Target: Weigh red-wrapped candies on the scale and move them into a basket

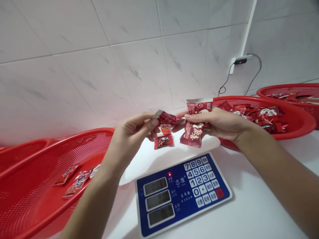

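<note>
Pinching a small red foil packet [169,119] between thumb and fingers, the left hand [131,136] is closed on it, just above the scale. The right hand [214,124] is closed too, gripping a larger red packet [196,122] with a crimped pale top edge and white lettering, its fingers curled across the front. The two hands almost meet over the middle of the white bench [249,205].

Directly below them, a red sweet wrapper [163,141] and an orange wrapper [165,131] lie close together on the white weighing platter [149,162] of a blue-faced digital scale [183,196]. The scale has a numbered keypad, three display windows [157,202] with digits too dim to read reliably, and a small lit red light [169,174].

To the left of the scale sits a red perforated plastic basket [82,137] holding a few loose packets [72,179], with the edge of a second red basket [25,146] beside it. To the right, a red basket [249,99] holds a heap of red packets [256,116], and a further red basket [286,87] holding more stands beyond it against the marble-look wall tiles [134,66]. Above them, a black plug sits in a white wall socket [240,61], its thin cables trailing down.
</note>
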